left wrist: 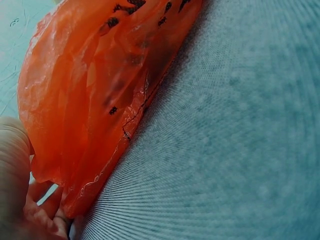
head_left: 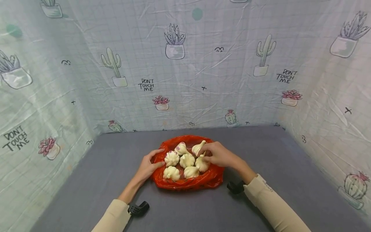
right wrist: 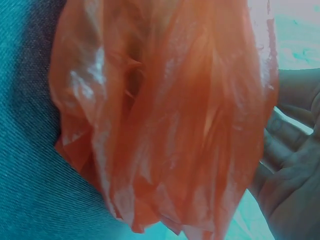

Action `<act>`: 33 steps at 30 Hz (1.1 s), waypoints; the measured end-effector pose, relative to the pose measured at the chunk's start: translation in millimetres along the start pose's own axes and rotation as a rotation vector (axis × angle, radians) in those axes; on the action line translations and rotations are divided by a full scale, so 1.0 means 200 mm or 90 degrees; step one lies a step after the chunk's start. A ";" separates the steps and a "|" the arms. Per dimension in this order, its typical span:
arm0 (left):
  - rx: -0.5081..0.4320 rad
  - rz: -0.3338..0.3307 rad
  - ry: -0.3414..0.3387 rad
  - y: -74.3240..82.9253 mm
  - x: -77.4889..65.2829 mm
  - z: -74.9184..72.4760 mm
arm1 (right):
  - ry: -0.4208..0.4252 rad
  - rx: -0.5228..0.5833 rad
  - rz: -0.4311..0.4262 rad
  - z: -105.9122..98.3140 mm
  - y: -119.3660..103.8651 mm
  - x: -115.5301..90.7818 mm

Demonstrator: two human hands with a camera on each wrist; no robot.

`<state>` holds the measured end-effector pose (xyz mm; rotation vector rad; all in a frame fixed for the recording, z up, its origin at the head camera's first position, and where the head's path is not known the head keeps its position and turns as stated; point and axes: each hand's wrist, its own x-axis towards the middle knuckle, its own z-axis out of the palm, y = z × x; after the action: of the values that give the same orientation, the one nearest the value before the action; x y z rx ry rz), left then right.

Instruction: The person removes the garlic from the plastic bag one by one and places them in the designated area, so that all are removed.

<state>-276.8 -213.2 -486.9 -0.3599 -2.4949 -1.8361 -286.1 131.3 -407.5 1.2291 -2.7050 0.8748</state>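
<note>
A red plastic bag (head_left: pixel 188 185) lies opened out on the table, its rim spread round several whitish garlic bulbs (head_left: pixel 187 160), some tinged purple. My left hand (head_left: pixel 147 166) holds the bag's left side, the thumb toward the bulbs and the other fingers along the rim. In the left wrist view the bag's wall (left wrist: pixel 100 100) partly hides those fingers. Over the bag's right side, my right hand (head_left: pixel 218 154) pinches the stem of a garlic bulb (head_left: pixel 202 164) between thumb and fingers. Another bulb (head_left: pixel 197 148) lies just beyond its fingertips.
The grey cloth-covered table (head_left: pixel 121 161) extends round the bag. A patterned curtain (head_left: pixel 188 74) hangs behind and at both sides. Black wrist devices (head_left: pixel 139 208) sit on both forearms, close over the table.
</note>
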 end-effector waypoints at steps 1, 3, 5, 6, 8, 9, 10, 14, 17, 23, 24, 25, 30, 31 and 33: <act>0.000 0.000 -0.001 0.00 0.00 0.00 | 0.005 0.001 -0.004 -0.01 0.00 0.00; -0.002 0.001 -0.003 0.01 0.01 0.00 | 0.013 0.005 -0.009 -0.02 0.00 -0.01; -0.008 0.001 -0.005 0.00 0.01 0.00 | 0.022 0.008 -0.008 -0.03 0.00 -0.01; -0.009 0.001 -0.004 0.00 0.01 0.00 | 0.027 0.010 -0.006 -0.03 0.00 -0.01; -0.008 0.002 -0.005 0.00 0.01 0.00 | 0.040 0.010 0.001 -0.05 0.00 -0.02; -0.006 0.001 -0.003 0.00 0.00 0.00 | 0.044 0.010 0.007 -0.06 0.00 -0.02; -0.005 0.000 -0.002 0.00 0.00 0.00 | 0.049 0.010 0.012 -0.07 0.00 -0.02; -0.001 -0.004 0.004 0.00 0.00 0.00 | 0.067 0.020 0.024 -0.10 0.00 -0.03; -0.002 -0.006 0.010 0.00 0.00 0.00 | 0.082 0.035 0.030 -0.13 0.00 -0.04; -0.004 -0.005 0.013 -0.01 0.01 0.00 | 0.115 0.063 0.045 -0.19 0.01 -0.06; -0.004 -0.006 0.014 -0.02 0.01 0.00 | 0.120 0.066 0.046 -0.20 0.01 -0.06; -0.003 -0.006 0.014 -0.02 0.01 0.00 | 0.126 0.069 0.047 -0.21 0.01 -0.07; 0.005 -0.003 0.018 -0.02 0.01 0.00 | 0.150 0.077 0.059 -0.26 0.03 -0.09; 0.005 -0.002 0.020 -0.02 0.01 0.00 | 0.155 0.078 0.062 -0.27 0.03 -0.10; 0.007 0.000 0.023 -0.02 0.01 0.00 | 0.163 0.077 0.075 -0.29 0.04 -0.11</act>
<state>-279.5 -213.9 -490.2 -0.3243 -2.4804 -1.8122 -287.8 179.6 -368.1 0.9091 -2.5717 1.1396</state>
